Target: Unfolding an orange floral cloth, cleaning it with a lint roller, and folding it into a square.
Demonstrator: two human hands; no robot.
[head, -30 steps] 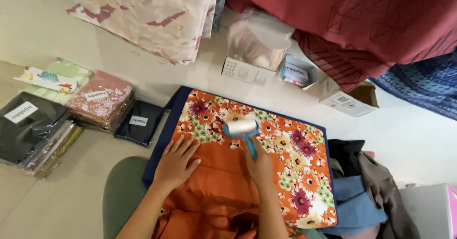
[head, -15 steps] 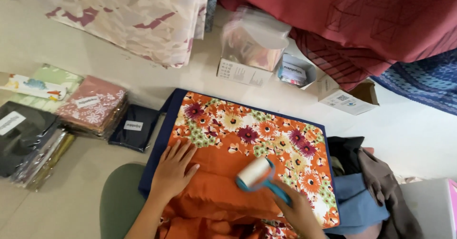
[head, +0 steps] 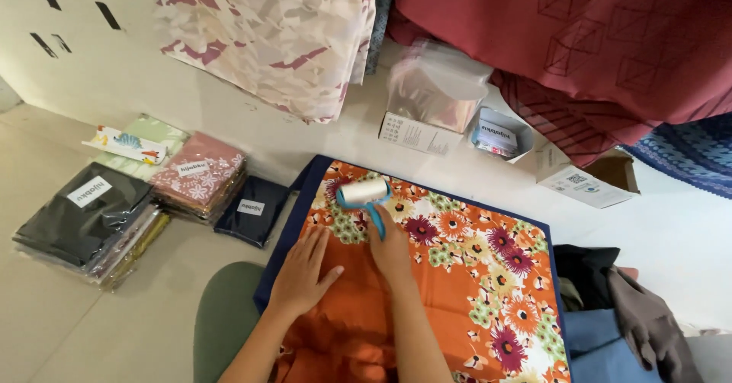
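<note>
Head view: the right hand (head: pixel 393 247) has its fingers clenched around the blue handle of a lint roller (head: pixel 364 194), whose white drum lies on the scarf (head: pixel 450 276) at the cloth's 11 o'clock corner, handle pointing back toward the person so the drum can roll flat along the fabric. The left hand (head: pixel 301 276) rests just beside it at 8 o'clock, fingers released and spread, palm pressed on the plain orange part, likely to keep the cloth from sliding or bunching under the roller. The scarf, orange with a flowered border, lies spread over a navy board (head: pixel 284 238) on the floor, which gives a firm, level backing. At 9 o'clock, well apart, sit packed scarves (head: pixel 114 215) in clear bags, stacked out of the way. At 12 o'clock stand small boxes (head: pixel 418 133) against hanging fabrics (head: pixel 267 40). At 4 o'clock lies a heap of clothes (head: pixel 610 307).
</note>
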